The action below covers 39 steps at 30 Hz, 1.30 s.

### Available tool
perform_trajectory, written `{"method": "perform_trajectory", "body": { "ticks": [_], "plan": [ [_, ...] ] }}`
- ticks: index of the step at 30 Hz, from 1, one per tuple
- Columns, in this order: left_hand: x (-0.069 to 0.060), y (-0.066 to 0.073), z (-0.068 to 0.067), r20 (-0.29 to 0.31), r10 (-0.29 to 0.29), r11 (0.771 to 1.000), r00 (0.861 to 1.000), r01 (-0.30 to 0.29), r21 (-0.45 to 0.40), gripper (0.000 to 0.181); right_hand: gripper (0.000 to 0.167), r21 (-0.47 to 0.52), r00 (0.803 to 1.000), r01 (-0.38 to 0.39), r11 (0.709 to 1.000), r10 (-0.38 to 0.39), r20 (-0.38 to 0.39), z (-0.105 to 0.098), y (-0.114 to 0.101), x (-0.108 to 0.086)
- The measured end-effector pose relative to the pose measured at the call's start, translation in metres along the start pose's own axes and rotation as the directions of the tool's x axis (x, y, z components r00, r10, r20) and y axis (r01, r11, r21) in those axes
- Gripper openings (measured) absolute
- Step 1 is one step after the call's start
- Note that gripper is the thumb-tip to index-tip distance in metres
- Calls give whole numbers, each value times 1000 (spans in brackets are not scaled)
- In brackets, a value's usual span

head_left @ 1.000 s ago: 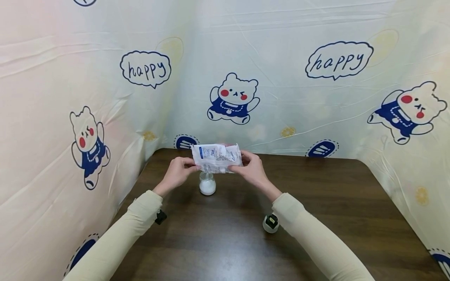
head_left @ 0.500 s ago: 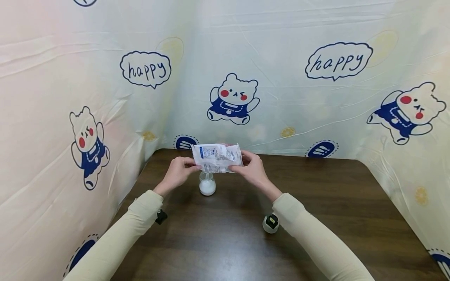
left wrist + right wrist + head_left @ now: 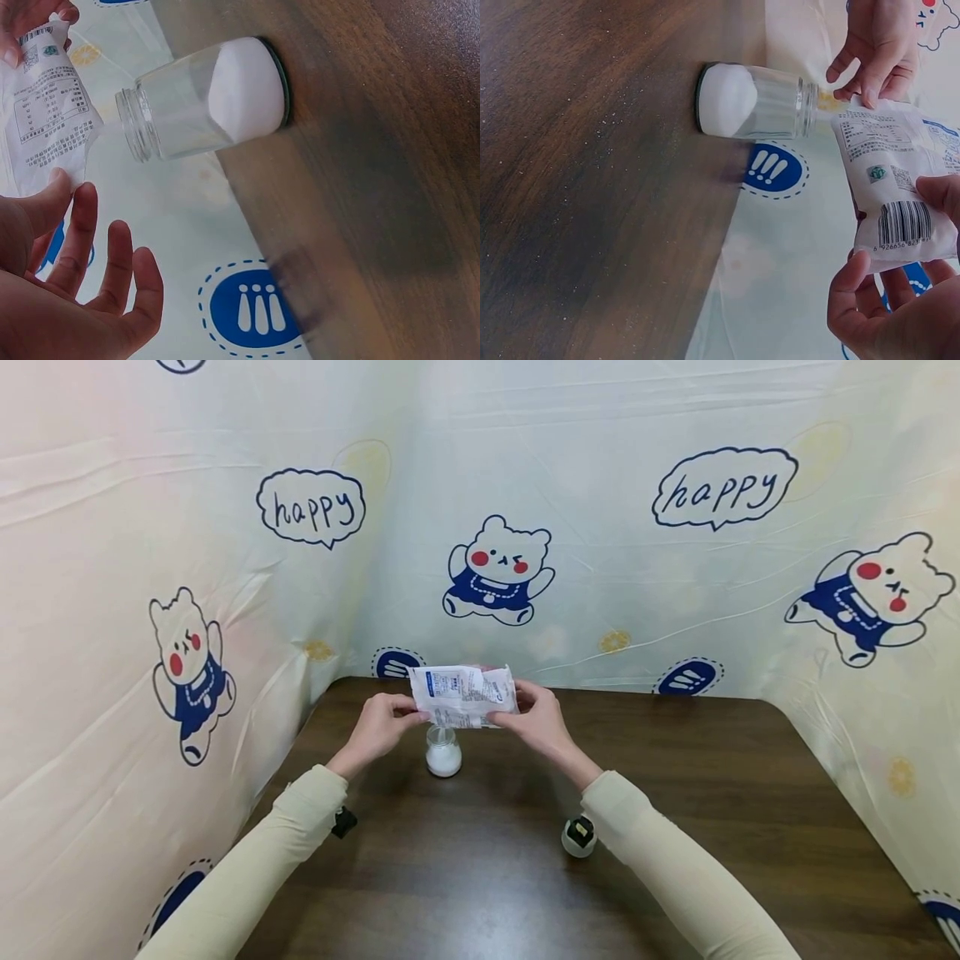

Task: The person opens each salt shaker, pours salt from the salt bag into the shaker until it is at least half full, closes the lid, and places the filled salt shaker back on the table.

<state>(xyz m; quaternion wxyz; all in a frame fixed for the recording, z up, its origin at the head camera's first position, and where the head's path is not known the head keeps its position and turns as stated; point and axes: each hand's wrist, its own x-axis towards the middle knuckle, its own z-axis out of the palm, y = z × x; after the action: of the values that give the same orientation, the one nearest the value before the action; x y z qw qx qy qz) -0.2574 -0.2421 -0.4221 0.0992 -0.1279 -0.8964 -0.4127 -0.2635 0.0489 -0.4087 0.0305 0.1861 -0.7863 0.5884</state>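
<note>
Setting: a dark brown wood-grain table [image 3: 480,868], walled on the far side and both flanks by a pale printed cloth [image 3: 600,410]. Glare on the near part of the tabletop; pale specks scattered over the wood, seen in the right wrist view.

Nearest: two cream sleeves, left sleeve [image 3: 247,852] and right sleeve [image 3: 682,860], reaching in from the lower edge. A small black block [image 3: 343,823] shows at the left cuff. By the right cuff, a round whitish object [image 3: 577,850], partly covered by a dark block; identity cannot be told.

Further out: glass jar [image 3: 444,756], upright on the table, mouth uncovered, lower part filled with white powder [image 3: 244,90]. Glass above the powder is clear, with screw threads at the neck.

Both hands are raised at the jar, grasping one white printed packet [image 3: 465,697] between them. Left hand [image 3: 382,722]: thumb and index finger pinch one end; remaining fingers spread free of it. Right hand [image 3: 542,722]: grips the other end, thumb on the printed face. Packet is held off the table, its left-hand end just above the jar mouth. Barcode and small text legible as such in the right wrist view. Whether anything passes from packet to jar: cannot tell.

Farthest: cloth printed with cartoon bears [image 3: 498,581] and "happy" speech bubbles [image 3: 311,508].
</note>
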Motion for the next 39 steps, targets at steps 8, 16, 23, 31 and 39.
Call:
{"method": "perform_trajectory", "body": {
  "ticks": [8, 16, 23, 31, 39],
  "plan": [
    [-1, 0, 1, 3, -6, 1000, 1000, 6, -2, 8, 46, -10, 1000, -1, 1000, 1, 13, -4, -30, -10],
    [0, -1, 1, 9, -15, 1000, 1000, 15, -8, 11, 51, -17, 1000, 0, 1000, 1, 8, 0, 8, 6],
    [-1, -1, 1, 19, -24, 999, 1000, 24, -21, 10, 50, -5, 1000, 9, 1000, -9, 9, 0, 14, 6],
    [-1, -3, 1, 12, -22, 1000, 1000, 22, -21, 12, 49, -17, 1000, 8, 1000, -8, 7, 1, 13, 6],
    [0, -4, 1, 6, -18, 1000, 1000, 18, -17, 11, 49, -9, 1000, 9, 1000, -9, 2, 2, 14, 6]
  ]
}}
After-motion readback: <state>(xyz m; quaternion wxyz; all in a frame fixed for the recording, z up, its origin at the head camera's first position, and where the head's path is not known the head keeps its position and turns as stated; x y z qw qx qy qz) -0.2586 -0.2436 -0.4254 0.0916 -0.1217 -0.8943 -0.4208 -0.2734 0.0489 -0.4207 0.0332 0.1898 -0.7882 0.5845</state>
